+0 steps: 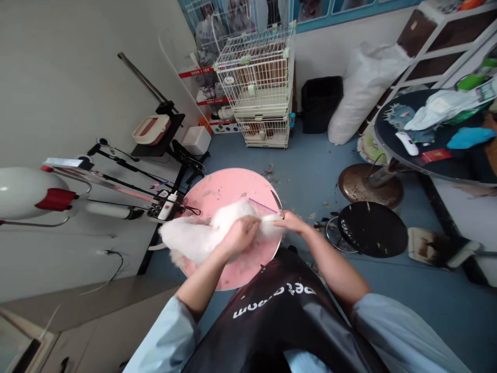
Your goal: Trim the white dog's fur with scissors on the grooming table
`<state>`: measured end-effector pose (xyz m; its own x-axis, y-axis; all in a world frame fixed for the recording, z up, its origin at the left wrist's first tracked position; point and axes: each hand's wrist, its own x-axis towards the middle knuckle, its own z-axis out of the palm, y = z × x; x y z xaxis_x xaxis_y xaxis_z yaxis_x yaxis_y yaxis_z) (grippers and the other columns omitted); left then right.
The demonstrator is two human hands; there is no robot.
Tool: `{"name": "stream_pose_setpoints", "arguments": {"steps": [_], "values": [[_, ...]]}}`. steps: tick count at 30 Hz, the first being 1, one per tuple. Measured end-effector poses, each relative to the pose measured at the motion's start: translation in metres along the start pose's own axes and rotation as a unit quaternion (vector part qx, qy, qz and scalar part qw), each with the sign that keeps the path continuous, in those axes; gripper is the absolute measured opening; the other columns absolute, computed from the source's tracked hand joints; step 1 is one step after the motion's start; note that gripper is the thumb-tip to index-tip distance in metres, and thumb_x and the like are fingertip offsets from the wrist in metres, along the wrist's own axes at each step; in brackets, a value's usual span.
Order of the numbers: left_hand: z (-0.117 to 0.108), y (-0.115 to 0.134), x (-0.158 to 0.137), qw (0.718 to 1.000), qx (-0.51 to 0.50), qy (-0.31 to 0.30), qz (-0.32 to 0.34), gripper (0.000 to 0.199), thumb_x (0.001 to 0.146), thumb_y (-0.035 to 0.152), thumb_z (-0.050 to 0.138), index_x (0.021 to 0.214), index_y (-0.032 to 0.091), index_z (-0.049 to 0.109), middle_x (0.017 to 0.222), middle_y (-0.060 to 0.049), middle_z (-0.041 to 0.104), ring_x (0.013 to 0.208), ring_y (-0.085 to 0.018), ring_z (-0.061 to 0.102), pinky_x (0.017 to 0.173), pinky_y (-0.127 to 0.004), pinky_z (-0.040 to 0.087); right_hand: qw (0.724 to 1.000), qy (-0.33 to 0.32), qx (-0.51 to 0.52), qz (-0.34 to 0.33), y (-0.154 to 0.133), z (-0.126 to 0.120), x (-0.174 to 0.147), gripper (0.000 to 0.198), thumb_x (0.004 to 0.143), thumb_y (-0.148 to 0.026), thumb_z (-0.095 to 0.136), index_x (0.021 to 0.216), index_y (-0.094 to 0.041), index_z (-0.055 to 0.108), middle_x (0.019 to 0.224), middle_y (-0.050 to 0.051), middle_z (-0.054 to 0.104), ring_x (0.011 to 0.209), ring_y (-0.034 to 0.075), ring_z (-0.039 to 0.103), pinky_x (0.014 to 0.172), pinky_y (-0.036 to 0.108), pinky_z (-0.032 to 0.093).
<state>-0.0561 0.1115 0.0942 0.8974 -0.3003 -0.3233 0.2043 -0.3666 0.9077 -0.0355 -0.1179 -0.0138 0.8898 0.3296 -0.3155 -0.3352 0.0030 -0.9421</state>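
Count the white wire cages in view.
2: a large wire cage by the back wall and a smaller wire cage stacked under it. More may sit hidden behind them.

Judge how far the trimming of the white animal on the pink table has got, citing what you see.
Done: fur clippings already lie on the floor beyond the pink table. In hand: the left hand grips the white animal while the right hand holds scissors and a purple comb. Left: its coat looks fluffy, so how much remains is unclear.
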Motion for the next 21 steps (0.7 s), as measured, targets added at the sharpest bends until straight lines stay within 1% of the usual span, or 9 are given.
{"name": "stream_pose_setpoints", "arguments": {"steps": [2,4,6,8,11,14,17,19,21], "values": [[0.001,0.021,0.037,0.988,0.152,-0.018,0.033,0.014,0.066,0.024,0.074,0.077,0.017,0.069,0.076,-0.007,0.065,0.087,-0.024,0.062,0.086,-0.029,0.045,1.0,0.013,-0.015,-0.013,-0.005,-0.002,0.003,0.026,0.057,-0.036,0.081,0.066,-0.016,0.067,0.063,-0.002,0.063,0.062,0.013,0.053,0.061,0.024,0.043],[0.003,0.033,0.072,0.954,0.271,-0.13,-0.018,0.016,0.061,0.025,0.077,0.069,0.015,0.066,0.067,-0.006,0.062,0.07,-0.021,0.059,0.074,-0.028,0.043,0.999,0.033,-0.025,-0.024,-0.008,-0.002,0.005,0.025,0.058,-0.036,0.079,0.064,-0.016,0.066,0.061,-0.003,0.061,0.06,0.012,0.05,0.058,0.023,0.04],[0.004,0.035,0.096,0.917,0.313,-0.241,-0.062,0.017,0.065,0.029,0.074,0.068,0.015,0.067,0.064,-0.003,0.062,0.059,-0.017,0.053,0.064,-0.026,0.039,0.998,0.054,-0.03,-0.033,-0.01,-0.002,0.007,0.024,0.059,-0.035,0.078,0.062,-0.016,0.064,0.058,-0.004,0.058,0.058,0.012,0.048,0.056,0.022,0.037],[0.001,0.03,0.108,0.909,0.29,-0.289,-0.086,0.018,0.067,0.03,0.071,0.072,0.014,0.068,0.063,-0.001,0.061,0.055,-0.013,0.05,0.058,-0.023,0.035,0.996,0.077,-0.031,-0.037,-0.013,-0.002,0.009,0.025,0.06,-0.034,0.078,0.059,-0.016,0.06,0.055,-0.005,0.055,0.055,0.01,0.046,0.053,0.022,0.034],[-0.004,0.02,0.11,0.937,0.206,-0.261,-0.111,0.019,0.065,0.029,0.071,0.073,0.013,0.065,0.06,0.001,0.057,0.053,-0.01,0.046,0.054,-0.021,0.031,0.992,0.121,-0.007,-0.019,-0.011,-0.004,0.003,0.028,0.067,-0.037,0.075,0.059,-0.018,0.055,0.052,-0.005,0.052,0.051,0.009,0.044,0.05,0.022,0.033],[-0.007,0.012,0.107,0.963,0.139,-0.195,-0.124,0.02,0.068,0.032,0.068,0.067,0.014,0.058,0.056,0.002,0.05,0.049,-0.008,0.04,0.05,-0.021,0.027,0.988,0.134,0.079,0.01,0.008,0.005,-0.018,0.029,0.066,-0.038,0.077,0.075,-0.019,0.057,0.066,-0.002,0.062,0.057,0.012,0.054,0.054,0.023,0.042],[-0.007,0.007,0.107,0.978,0.102,-0.134,-0.123,0.023,0.071,0.034,0.067,0.064,0.015,0.055,0.055,0.002,0.048,0.048,-0.007,0.038,0.048,-0.022,0.025,0.986,0.075,0.142,0.053,0.045,0.026,-0.052,0.049,0.049,-0.031,0.087,0.085,-0.02,0.056,0.079,0.0,0.066,0.073,0.017,0.063,0.065,0.028,0.05],[-0.007,0.005,0.108,0.982,0.093,-0.109,-0.124,0.024,0.071,0.034,0.067,0.064,0.015,0.054,0.055,0.002,0.047,0.048,-0.007,0.038,0.048,-0.023,0.025,0.988,0.032,0.128,0.087,0.066,0.041,-0.073,0.05,0.049,-0.034,0.087,0.084,-0.02,0.055,0.081,0.001,0.067,0.076,0.018,0.064,0.069,0.031,0.052],[-0.008,0.004,0.109,0.983,0.09,-0.109,-0.119,0.026,0.07,0.036,0.068,0.064,0.015,0.054,0.055,0.001,0.048,0.049,-0.008,0.039,0.048,-0.023,0.026,0.992,-0.008,0.094,0.078,0.074,0.051,-0.084,0.046,0.052,-0.034,0.086,0.085,-0.019,0.056,0.085,0.002,0.067,0.079,0.018,0.064,0.074,0.032,0.052]]}}
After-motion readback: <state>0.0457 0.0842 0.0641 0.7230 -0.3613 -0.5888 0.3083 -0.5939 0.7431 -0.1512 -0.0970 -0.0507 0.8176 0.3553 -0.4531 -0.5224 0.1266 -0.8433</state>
